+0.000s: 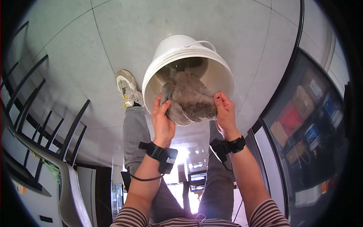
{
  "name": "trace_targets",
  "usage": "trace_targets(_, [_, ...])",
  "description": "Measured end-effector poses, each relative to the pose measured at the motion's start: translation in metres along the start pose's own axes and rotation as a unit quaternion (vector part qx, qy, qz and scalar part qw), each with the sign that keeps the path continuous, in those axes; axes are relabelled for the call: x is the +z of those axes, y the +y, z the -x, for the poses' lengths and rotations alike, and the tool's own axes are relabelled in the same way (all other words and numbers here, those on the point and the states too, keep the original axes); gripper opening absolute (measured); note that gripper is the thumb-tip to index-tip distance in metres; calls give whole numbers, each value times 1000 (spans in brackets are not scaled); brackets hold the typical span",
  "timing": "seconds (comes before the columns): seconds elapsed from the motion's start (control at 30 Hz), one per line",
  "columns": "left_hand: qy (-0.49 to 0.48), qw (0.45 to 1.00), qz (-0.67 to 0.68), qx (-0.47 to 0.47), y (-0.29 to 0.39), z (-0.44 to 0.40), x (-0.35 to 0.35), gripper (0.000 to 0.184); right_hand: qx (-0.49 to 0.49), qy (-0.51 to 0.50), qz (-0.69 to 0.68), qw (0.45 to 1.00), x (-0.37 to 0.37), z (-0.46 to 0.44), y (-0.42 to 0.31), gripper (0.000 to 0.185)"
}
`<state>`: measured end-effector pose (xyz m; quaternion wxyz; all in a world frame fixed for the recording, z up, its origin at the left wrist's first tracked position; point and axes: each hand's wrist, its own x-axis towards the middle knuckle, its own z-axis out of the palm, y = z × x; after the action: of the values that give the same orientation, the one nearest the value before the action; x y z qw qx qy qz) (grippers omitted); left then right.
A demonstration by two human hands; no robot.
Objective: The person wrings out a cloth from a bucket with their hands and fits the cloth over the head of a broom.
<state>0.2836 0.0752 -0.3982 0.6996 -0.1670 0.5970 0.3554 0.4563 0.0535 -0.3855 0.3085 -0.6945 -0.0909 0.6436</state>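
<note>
A wet, grey-brown cloth (pixel 193 99) is stretched between my two hands over the near rim of a white bucket (pixel 172 46). My left hand (pixel 162 119) pinches its left edge, thumb on top. At its right edge, the thumb and fingers of my right hand (pixel 226 113) are closed on the fabric. Murky water (pixel 179 67) shows inside the bucket behind the cloth. The cloth's far part hangs down into the bucket, and its lower end there is hard to make out.
The bucket stands on a grey tiled floor (pixel 132 34). My shoe (pixel 127 87) is left of it. Black chair legs (pixel 75 128) are at the left. A glass-fronted cabinet (pixel 302 151) with boxes inside stands at the right.
</note>
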Motion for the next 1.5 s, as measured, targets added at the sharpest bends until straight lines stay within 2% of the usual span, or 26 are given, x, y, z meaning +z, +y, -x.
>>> trace_targets(0.03, [1, 1000, -1, -2, -3, 1, 1, 39, -24, 21, -21, 999, 2, 1, -2, 19])
trace_targets(0.07, [23, 996, -79, 23, -8, 3, 4, 42, -23, 22, -21, 999, 4, 3, -1, 19])
trace_targets(0.1, [46, 985, -157, 49, -12, 5, 7, 46, -31, -8, -33, 999, 6, 6, 0, 20])
trace_targets(0.13, [47, 985, -158, 49, -18, 6, 8, 46, -38, -39, -46, 997, 9, 8, 0, 20])
trace_targets(0.2, [-33, 971, -234, -15, -25, 6, 8, 44, -2, -45, -68, 997, 18, 13, -3, 19])
trace_targets(0.23, [-48, 974, -213, -64, -18, 6, 9, 32, 32, -52, -88, 994, 21, 15, -6, 18])
trace_targets(0.27, [-48, 974, -213, -63, -17, 3, 4, 32, 32, -53, -89, 994, 21, 17, -7, 18])
trace_targets(0.37, [-79, 971, -200, -103, -18, -1, -9, 16, 58, -43, -147, 987, 12, 20, -6, 15])
trace_targets(0.43, [-61, 995, -44, -59, -18, 0, -9, 6, 44, -52, -118, 991, 3, 20, -3, 13])
trace_targets(0.57, [-3, 1000, 19, -11, -8, 4, -1, 4, 6, -49, -67, 997, -7, 17, -1, 11])
trace_targets(0.67, [29, 997, 62, -36, -4, 2, 8, 13, 38, -28, -88, 995, -5, 10, 8, 14])
trace_targets(0.73, [21, 991, 64, -115, -2, 2, 15, 22, 59, -45, -116, 990, -2, 6, 7, 19])
trace_targets(0.77, [22, 991, 65, -115, -6, 2, 12, 22, 59, -45, -116, 991, 0, 7, 3, 19])
trace_targets(0.83, [-31, 996, -56, -66, -13, 4, 6, 29, -10, -78, 148, 986, 14, 8, -16, 19])
trace_targets(0.87, [-31, 996, -56, -66, -17, 4, 5, 29, -11, -78, 149, 986, 12, 8, -14, 19])
trace_targets(0.93, [-24, 995, -85, -40, -19, 5, 9, 20, 38, -142, 333, 931, 8, 6, -10, 14])
trace_targets(0.97, [-26, 995, -85, -40, -20, 5, 11, 20, 37, -141, 334, 931, 8, 6, -10, 14])
trace_targets(1.03, [-17, 987, -157, 17, -22, 5, 12, 21, -252, -63, 319, 912, 18, 5, -13, 13])
trace_targets(1.07, [-17, 987, -156, 18, -26, 4, 5, 21, -253, -64, 319, 911, 27, 7, -13, 13])
trace_targets(1.13, [-17, 968, -246, 35, -29, 3, -3, 21, -303, -94, 299, 900, 49, 16, -10, 16])
trace_targets(1.2, [5, 980, -195, 38, -35, 9, 5, 26, -300, -70, 327, 894, 58, 11, 1, 17])
trace_targets(1.27, [-30, 956, -283, 70, -37, 15, 4, 30, -143, -15, 339, 930, 53, -9, 18, 16])
trace_targets(1.37, [-41, 931, -357, 59, -45, 8, -18, 32, -93, -22, 319, 943, 52, -12, 20, 13])
trace_targets(1.4, [-45, 932, -355, 63, -42, 6, -11, 32, -98, -20, 321, 942, 53, -11, 16, 13])
trace_targets(1.47, [35, 997, -75, 1, -29, 7, 10, 32, -329, -62, 329, 883, 60, 5, 6, 15])
trace_targets(1.5, [-7, 991, -133, 5, -18, 9, 10, 32, -312, -77, 320, 891, 64, 11, 1, 17])
